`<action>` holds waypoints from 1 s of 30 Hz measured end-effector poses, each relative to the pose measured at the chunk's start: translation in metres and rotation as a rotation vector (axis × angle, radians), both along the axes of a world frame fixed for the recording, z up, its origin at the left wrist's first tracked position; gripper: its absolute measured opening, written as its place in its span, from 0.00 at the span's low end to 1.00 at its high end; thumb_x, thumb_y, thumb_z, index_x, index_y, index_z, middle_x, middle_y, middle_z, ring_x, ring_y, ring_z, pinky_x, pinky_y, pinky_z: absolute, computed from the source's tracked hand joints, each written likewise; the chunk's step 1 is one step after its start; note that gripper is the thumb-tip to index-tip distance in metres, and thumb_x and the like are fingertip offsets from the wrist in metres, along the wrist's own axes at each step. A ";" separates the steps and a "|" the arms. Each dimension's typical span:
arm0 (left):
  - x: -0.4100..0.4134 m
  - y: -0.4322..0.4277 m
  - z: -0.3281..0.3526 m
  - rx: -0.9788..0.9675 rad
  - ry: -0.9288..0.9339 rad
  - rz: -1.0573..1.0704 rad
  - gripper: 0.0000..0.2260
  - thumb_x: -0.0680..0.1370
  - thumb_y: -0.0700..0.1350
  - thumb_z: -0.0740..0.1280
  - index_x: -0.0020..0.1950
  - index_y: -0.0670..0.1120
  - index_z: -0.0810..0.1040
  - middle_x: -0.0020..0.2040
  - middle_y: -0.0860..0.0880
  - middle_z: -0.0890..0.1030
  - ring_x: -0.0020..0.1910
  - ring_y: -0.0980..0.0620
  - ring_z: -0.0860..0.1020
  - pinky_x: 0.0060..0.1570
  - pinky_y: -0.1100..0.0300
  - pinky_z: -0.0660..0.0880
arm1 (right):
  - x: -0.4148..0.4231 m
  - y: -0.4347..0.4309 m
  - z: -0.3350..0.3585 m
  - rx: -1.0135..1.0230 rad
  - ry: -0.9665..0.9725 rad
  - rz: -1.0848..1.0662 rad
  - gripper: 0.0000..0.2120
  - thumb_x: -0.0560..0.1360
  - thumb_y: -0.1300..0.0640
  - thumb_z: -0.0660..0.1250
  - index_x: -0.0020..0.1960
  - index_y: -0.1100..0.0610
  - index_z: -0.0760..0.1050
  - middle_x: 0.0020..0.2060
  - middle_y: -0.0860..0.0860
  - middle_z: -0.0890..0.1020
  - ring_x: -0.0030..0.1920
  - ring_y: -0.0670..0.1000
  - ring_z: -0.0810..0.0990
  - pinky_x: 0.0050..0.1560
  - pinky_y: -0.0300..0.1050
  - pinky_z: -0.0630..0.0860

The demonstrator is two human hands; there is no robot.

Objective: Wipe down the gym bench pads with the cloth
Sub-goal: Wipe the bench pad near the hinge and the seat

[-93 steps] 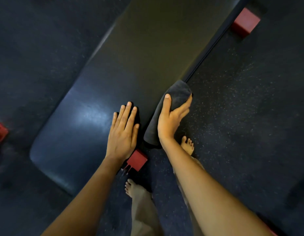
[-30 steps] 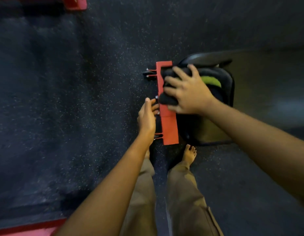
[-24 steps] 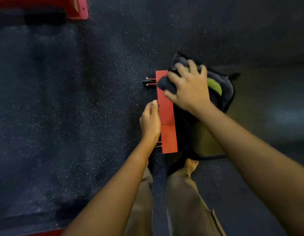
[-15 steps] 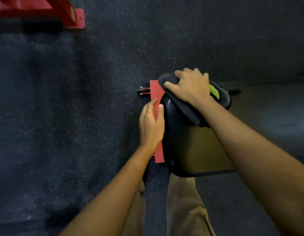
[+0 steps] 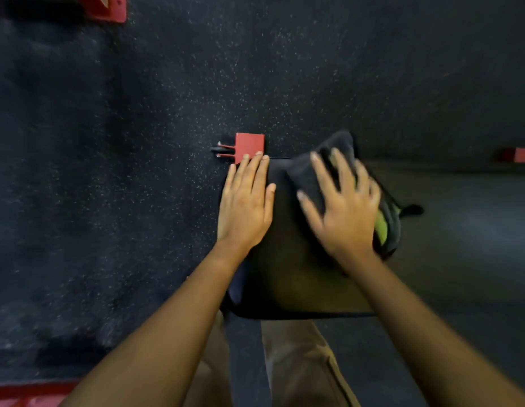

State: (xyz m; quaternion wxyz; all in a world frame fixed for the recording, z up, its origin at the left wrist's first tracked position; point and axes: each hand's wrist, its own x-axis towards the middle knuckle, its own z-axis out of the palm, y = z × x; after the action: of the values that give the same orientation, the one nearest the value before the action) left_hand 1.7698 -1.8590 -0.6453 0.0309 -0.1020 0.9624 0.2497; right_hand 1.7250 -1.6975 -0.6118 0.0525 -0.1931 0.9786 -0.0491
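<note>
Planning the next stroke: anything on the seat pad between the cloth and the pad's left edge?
Yes: the left hand lies flat on the left part of the pad, beside the cloth under the right hand. Only bare pad shows between them and toward the near edge.

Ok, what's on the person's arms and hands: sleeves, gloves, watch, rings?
Nothing worn shows: left hand and right hand ungloved, forearms bare to the frame edge, no sleeve, watch or band. The right hand is blurred, so a ring cannot be ruled out.
</note>
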 end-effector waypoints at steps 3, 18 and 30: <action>0.004 0.008 0.001 -0.015 0.002 0.049 0.21 0.81 0.46 0.53 0.72 0.39 0.66 0.72 0.41 0.68 0.72 0.42 0.64 0.72 0.53 0.50 | 0.062 0.028 0.003 0.001 0.016 0.075 0.26 0.77 0.41 0.62 0.73 0.47 0.67 0.72 0.54 0.68 0.68 0.65 0.68 0.62 0.63 0.66; 0.126 0.040 0.004 0.010 -0.045 0.119 0.26 0.82 0.49 0.52 0.75 0.38 0.52 0.76 0.42 0.53 0.76 0.48 0.49 0.75 0.54 0.44 | 0.046 0.048 -0.001 0.027 0.031 0.648 0.29 0.76 0.42 0.62 0.75 0.45 0.63 0.74 0.54 0.66 0.66 0.64 0.68 0.60 0.61 0.66; 0.176 0.032 -0.001 0.021 -0.091 0.010 0.30 0.82 0.57 0.47 0.76 0.38 0.47 0.76 0.42 0.49 0.76 0.48 0.46 0.75 0.53 0.45 | 0.060 -0.031 -0.005 0.053 0.041 0.458 0.28 0.78 0.41 0.57 0.76 0.48 0.61 0.74 0.56 0.65 0.66 0.65 0.65 0.61 0.64 0.65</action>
State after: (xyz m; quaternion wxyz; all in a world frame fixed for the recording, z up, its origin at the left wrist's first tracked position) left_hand 1.9453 -1.8267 -0.6464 0.0746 -0.1180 0.9568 0.2552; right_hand 1.7852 -1.7286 -0.6173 0.0473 -0.4098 0.9109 -0.0063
